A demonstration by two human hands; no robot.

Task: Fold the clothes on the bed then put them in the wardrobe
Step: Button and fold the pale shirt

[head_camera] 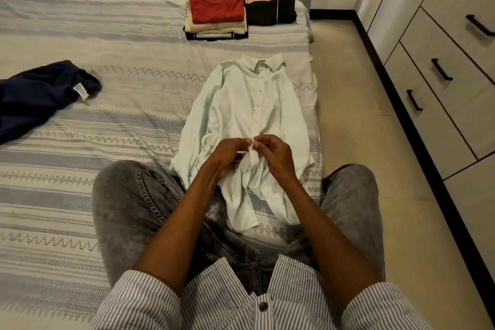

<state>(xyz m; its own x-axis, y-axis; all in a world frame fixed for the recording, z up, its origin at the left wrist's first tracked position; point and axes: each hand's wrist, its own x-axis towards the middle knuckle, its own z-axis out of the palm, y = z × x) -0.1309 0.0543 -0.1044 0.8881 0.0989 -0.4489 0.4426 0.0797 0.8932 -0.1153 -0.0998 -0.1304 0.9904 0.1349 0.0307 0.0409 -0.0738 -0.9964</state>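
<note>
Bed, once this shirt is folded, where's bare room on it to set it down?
The widest bare stretch of bed runs between the navy garment and the folded stack. Another patch lies between the navy garment and the pale shirt. The far right corner is crowded: folded stack beside the black and pink pile. Both hands pinch the shirt's placket.
</note>
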